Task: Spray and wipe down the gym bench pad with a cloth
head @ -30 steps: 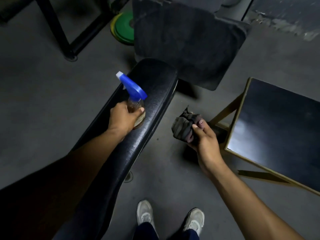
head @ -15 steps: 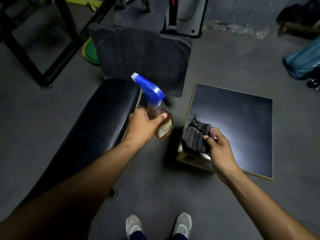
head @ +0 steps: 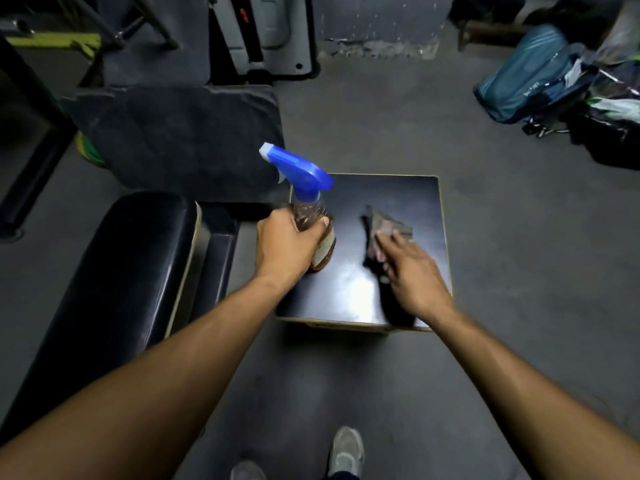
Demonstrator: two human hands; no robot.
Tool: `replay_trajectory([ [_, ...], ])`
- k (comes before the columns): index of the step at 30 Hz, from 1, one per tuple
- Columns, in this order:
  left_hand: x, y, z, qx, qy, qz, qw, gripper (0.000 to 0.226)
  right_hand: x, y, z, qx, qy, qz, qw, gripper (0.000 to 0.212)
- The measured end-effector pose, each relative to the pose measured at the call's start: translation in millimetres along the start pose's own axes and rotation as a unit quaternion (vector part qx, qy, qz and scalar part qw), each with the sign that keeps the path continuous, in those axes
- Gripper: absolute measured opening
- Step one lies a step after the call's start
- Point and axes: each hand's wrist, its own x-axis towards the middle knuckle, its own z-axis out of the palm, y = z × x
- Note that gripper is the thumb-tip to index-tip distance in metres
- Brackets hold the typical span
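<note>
Two hands over the black box surface (head: 408,299), not the bench pad (head: 117,271). Left hand (head: 287,247) grip wrapped around spray bottle (head: 308,209); right hand (head: 412,268) flat, fingers loose on cloth (head: 384,223). Looks like set-down; next, release both.

Bench pad (head: 114,271) glossy black vinyl; spray bottle (head: 311,223) clear plastic; cloth (head: 384,226) matt.
</note>
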Motion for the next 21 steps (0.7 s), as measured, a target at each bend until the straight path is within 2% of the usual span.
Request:
replay_trajectory([
  [2,-3.6,3.7,9.5,0.005,0.014,0.006,1.000,0.024,-3.2,7.0,11.5,-0.082,-0.115,0.026,0.990,0.070],
  [4,-5.9,5.9,14.7,0.011,0.020,0.010,1.000,0.024,-7.9,9.3,17.6,-0.103,-0.140,0.028,0.984,0.071],
  [7,-6.2,4.4,17.1,0.024,0.015,0.008,1.000,0.024,-13.0,9.4,22.2,-0.110,-0.107,0.011,0.988,0.071],
  [12,-5.3,-0.9,14.4,0.025,-0.005,0.003,1.000,0.025,-20.3,0.7,24.8,-0.065,-0.073,0.029,0.995,0.069],
  [18,-7.6,-4.4,8.5,0.029,-0.013,0.000,1.000,0.040,-25.8,-15.9,26.3,-0.021,-0.053,0.020,0.998,0.069],
  [21,-9.5,-8.1,4.7,0.011,-0.029,-0.002,1.000,0.055,-28.3,-23.9,24.7,-0.009,-0.042,0.006,0.999,0.069],
])
